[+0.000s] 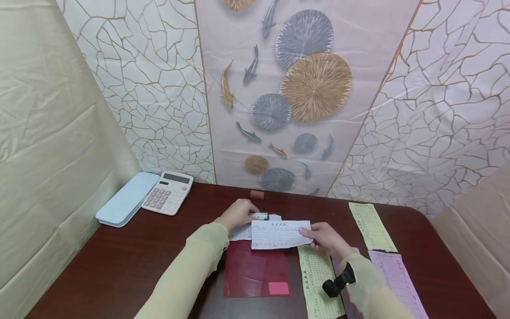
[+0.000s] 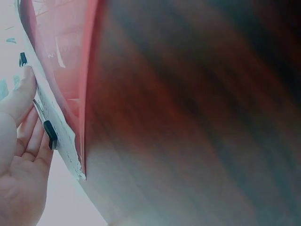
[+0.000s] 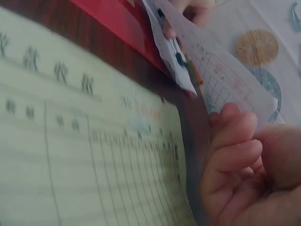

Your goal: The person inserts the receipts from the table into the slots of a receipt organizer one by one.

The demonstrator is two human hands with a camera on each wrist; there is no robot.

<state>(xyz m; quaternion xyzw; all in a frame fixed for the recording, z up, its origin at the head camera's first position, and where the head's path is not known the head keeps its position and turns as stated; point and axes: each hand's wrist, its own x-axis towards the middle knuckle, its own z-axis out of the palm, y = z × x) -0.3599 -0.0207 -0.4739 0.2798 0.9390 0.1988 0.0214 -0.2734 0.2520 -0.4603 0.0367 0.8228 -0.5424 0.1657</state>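
My left hand [image 1: 238, 213] grips the metal clip [image 1: 260, 216] with black ends at the far edge of a red translucent folder [image 1: 255, 270]. In the left wrist view the thumb and fingers [image 2: 29, 134] lie around that clip, white paper [image 2: 56, 120] lying against the red sheet. Between thumb and fingers my right hand [image 1: 327, 238] pinches the right end of a white printed form [image 1: 279, 239]. This form overlaps another white sheet [image 1: 240, 233] near the clip. In the right wrist view the held form [image 3: 221, 70] slants up beside the clip.
Yellow printed slips [image 1: 320, 279] lie under and beyond my right arm, with a pink slip [image 1: 398, 279] farther right. A calculator [image 1: 168, 193] and a light blue case [image 1: 127, 199] stand at the back left. A small brown block [image 1: 256, 194] sits by the far table edge.
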